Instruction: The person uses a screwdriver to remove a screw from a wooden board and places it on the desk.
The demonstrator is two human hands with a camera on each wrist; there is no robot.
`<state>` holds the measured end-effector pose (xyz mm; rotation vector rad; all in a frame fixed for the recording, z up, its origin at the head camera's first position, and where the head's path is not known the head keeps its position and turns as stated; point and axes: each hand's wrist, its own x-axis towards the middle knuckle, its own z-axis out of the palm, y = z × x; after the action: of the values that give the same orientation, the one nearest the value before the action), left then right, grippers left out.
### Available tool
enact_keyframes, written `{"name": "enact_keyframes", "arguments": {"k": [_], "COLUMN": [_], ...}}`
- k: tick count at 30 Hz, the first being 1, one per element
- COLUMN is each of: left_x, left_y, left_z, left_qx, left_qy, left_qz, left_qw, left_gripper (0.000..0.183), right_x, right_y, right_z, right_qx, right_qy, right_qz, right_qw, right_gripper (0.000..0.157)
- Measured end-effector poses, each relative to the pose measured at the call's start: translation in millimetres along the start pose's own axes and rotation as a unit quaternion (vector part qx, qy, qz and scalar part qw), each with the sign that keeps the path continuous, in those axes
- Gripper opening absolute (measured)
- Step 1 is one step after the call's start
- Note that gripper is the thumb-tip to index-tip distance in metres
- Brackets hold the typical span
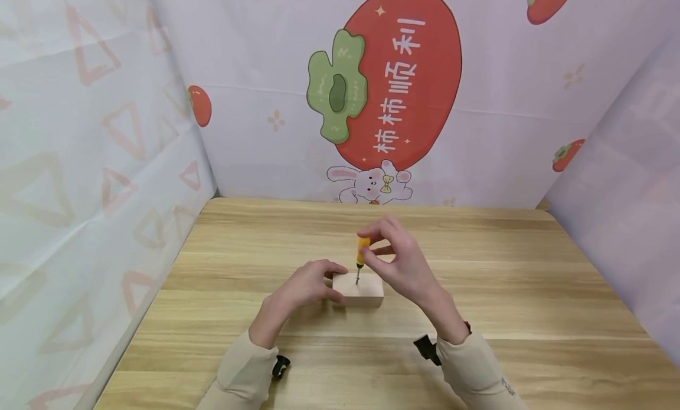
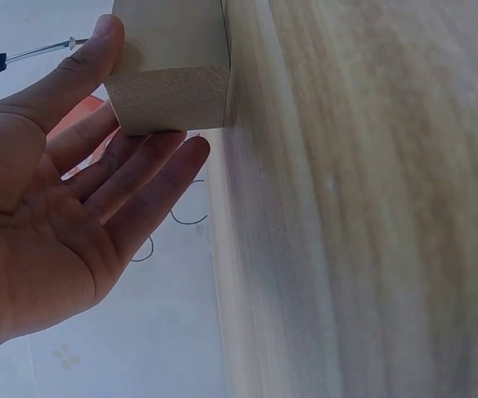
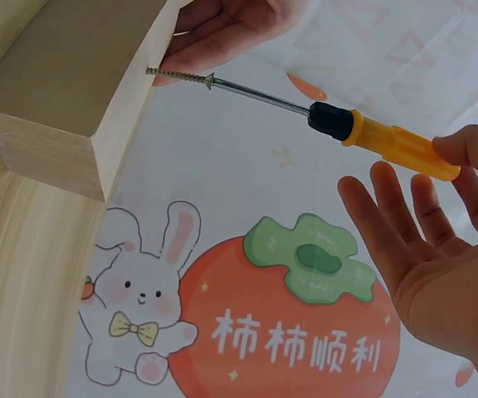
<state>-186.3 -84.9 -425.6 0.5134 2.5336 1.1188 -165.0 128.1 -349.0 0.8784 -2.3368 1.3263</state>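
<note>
A pale wooden block (image 1: 369, 286) lies on the table, held at its left end between the thumb and fingers of my left hand (image 1: 305, 286). From its top face stands a screw (image 3: 181, 77), much of its threaded shank showing above the wood. The tip of a screwdriver (image 3: 398, 148) with a yellow and black handle meets the screw head, roughly in line with it. My right hand (image 1: 404, 265) pinches the handle's upper end between thumb and forefinger. Its other fingers are spread away from the handle in the right wrist view.
The wood-grain table (image 1: 504, 292) extends around the block on all sides. Behind it hangs a printed cloth (image 1: 255, 144) with a large persimmon and a rabbit. More cloth walls (image 1: 79, 221) stand at the left and right. Black straps with devices (image 1: 427, 349) sit at both wrists.
</note>
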Motion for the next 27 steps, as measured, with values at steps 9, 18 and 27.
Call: {"name": "enact_keyframes", "arguments": {"k": [9, 18, 27], "left_x": [-0.3, -0.4, -1.1], "left_y": [-1.6, -1.8, -0.4], "left_z": [1.7, 0.6, -0.1], "left_qx": [-0.001, -0.002, 0.0], "left_qy": [0.001, 0.002, 0.003], "left_qz": [0.007, 0.003, 0.005], "left_qw": [1.0, 1.0, 1.0], "left_gripper": [0.059, 0.059, 0.059], "right_x": [-1.4, -0.8, -0.8], "right_y": [0.5, 1.1, 0.9], "right_z": [1.2, 0.7, 3.5], "right_qx": [-0.006, -0.021, -0.049], "right_qy": [0.018, 0.008, 0.024], "right_qz": [0.005, 0.004, -0.006], "right_qw": [1.0, 1.0, 0.999], "right_gripper": [0.024, 0.026, 0.038]}}
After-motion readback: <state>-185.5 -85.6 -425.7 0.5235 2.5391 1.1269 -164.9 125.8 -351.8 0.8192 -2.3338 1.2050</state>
